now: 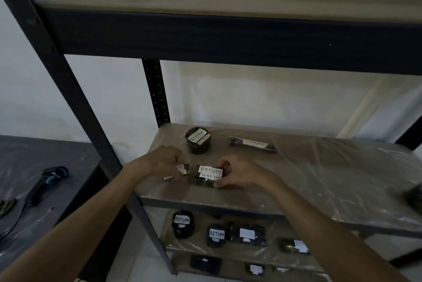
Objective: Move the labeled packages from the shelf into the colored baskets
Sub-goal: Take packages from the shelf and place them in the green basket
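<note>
- I am looking down at a dark metal shelf (296,167) with plastic-covered boards, both bare arms reaching onto its middle level.
- My right hand (237,173) grips a dark wrapped package (209,176) near the front-left of that level; the thumb curls under its near edge and the fingers (222,165) wrap its far side. Its white label reads "Return" with a date beneath.
- My left hand (163,160) pinches a smaller labeled package (183,167) just beside the first; its fingers are curled round it, but the label is too hidden to read.
- Both packages sit low over the board; I cannot tell whether they are lifted yet.
- Left on the same level: a round package (197,142) marked "RETURN" behind my hands, a long flat package (252,144) to its right, and a dark shape at the far right edge.
- The lower shelf (262,253) holds several more labeled packages, two reading "RETURN", and another level beneath shows more.
- No colored baskets are in view, so I cannot say how many packages have gone in.
- My judgement: much of the task is left, since many packages remain shelved.
- To the left, a dark counter (34,156) carries a handheld scanner (45,184) with a cord.
</note>
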Action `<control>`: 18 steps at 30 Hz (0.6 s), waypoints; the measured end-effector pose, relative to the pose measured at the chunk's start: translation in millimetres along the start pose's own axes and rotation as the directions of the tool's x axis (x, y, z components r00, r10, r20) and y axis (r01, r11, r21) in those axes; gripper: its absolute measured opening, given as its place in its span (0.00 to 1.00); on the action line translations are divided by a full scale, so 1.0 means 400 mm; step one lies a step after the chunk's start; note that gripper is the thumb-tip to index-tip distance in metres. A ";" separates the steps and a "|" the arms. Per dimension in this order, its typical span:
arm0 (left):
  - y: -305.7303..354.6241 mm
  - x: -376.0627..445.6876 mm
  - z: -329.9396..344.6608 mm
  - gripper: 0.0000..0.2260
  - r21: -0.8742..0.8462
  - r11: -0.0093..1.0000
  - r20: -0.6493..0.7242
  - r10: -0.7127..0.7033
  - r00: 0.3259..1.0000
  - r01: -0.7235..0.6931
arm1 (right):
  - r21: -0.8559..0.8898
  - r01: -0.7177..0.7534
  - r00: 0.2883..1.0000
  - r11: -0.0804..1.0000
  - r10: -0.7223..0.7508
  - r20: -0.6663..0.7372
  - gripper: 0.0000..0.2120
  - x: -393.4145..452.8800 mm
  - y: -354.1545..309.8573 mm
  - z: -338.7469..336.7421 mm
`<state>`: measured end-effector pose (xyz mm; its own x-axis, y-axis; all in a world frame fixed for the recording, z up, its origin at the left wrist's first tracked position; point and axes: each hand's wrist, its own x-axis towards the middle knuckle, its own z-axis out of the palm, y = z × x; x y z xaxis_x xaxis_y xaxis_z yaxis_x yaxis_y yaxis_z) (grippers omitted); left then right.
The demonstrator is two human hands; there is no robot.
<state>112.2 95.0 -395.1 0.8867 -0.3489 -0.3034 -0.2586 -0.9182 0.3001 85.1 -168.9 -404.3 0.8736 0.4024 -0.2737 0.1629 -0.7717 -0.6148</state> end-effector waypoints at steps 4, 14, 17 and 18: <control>0.064 -0.014 0.018 0.17 -0.186 0.982 -0.107 0.023 0.994 -0.043 | 0.220 0.022 0.989 0.975 0.011 -0.150 0.24 -0.071 0.061 -0.024; 0.554 -0.054 0.147 0.11 -0.513 0.817 -0.281 0.131 0.951 -0.264 | 0.637 0.111 0.888 0.763 0.212 -0.409 0.23 -0.521 0.336 -0.175; 0.741 -0.061 0.213 0.15 -0.568 0.750 -0.256 0.230 0.939 -0.339 | 0.735 0.151 0.859 0.661 0.280 -0.429 0.22 -0.712 0.426 -0.199; 0.801 -0.061 0.237 0.16 -0.578 0.730 -0.246 0.270 0.931 -0.365 | 0.753 0.167 0.846 0.636 0.300 -0.441 0.21 -0.776 0.455 -0.204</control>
<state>-28.6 -208.6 -377.4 0.8496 -0.5270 0.0210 -0.2905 -0.4345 0.8526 -119.1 -474.5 -370.6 0.9900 -0.1083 -0.0901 -0.0962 -0.0527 -0.9940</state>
